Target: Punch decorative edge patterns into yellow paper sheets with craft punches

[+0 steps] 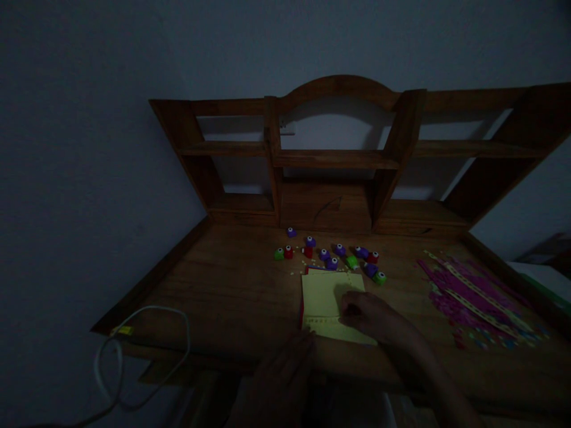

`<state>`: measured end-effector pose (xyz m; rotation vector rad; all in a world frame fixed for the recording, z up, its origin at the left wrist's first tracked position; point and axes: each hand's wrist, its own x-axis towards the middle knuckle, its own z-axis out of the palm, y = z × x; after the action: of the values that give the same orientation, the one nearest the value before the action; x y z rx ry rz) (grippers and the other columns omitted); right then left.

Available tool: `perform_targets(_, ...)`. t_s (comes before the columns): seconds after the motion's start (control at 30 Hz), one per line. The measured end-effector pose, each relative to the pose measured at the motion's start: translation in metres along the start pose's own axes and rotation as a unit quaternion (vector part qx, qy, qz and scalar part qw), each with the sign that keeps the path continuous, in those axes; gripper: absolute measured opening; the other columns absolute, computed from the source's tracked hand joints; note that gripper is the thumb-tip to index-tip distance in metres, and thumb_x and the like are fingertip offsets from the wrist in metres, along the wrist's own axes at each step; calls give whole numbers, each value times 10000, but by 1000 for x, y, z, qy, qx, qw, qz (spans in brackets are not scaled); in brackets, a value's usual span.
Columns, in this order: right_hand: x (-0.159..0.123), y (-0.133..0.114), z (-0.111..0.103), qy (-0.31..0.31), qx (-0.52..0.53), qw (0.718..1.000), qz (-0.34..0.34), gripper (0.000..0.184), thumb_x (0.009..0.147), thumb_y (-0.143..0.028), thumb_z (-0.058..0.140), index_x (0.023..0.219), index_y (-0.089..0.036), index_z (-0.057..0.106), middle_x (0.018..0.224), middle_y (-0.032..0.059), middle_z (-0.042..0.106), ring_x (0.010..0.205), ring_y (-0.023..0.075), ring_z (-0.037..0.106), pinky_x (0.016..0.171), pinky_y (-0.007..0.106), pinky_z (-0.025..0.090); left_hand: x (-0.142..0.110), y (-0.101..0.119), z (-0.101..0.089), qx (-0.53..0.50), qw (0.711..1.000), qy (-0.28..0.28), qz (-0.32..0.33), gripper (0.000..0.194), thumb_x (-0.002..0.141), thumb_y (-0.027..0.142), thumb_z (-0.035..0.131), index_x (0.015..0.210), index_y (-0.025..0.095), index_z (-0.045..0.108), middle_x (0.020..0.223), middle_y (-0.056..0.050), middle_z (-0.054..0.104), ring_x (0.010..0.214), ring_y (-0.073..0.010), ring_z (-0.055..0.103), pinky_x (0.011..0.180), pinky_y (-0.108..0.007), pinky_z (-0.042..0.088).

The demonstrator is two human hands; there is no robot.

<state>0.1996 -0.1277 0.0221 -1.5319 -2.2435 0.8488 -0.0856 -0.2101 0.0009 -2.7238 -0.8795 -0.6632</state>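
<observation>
A sheet of yellow paper (328,292) lies on the desk, creased across its lower part, with a red edge showing beneath it. A row of small pale pieces (323,321) runs along the crease. Over the paper's right side, my right hand (372,316) is closed with its fingertips pinched low; what they hold, if anything, is too small and dark to make out. My left hand (285,371) lies flat at the desk's front edge, fingers stretched out, its tips by the paper's lower left corner. Behind the paper sit several small purple, red and green craft punches (332,263).
Pink paper scraps (473,291) and punched yellow strips (484,297) spread over the desk's right side. A wooden shelf unit (330,159) stands along the back. At the front left, a white cable (187,333) loops over the edge near a yellow piece (122,330). The room is dim.
</observation>
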Motion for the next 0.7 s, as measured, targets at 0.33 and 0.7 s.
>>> perform_targets(0.33,-46,-25,28,228,-135,954,-138,534,921,-178,512,1445,-187,407,1432,125,525,1350,263,454,1102,471,417,21,20,29,-75,994,-73,-43,616,938,142,420,1522,45,247,1575,-136,310,1468,-232,254,1164,-376,376)
perform_targets(0.7,-68,-43,76,204,-237,936,-162,746,840,-91,441,1550,-98,213,1495,152,452,1371,292,444,1044,431,519,16,8,32,-166,984,-68,-17,659,911,92,385,1539,89,183,1545,-164,359,1459,-238,279,1165,-461,367)
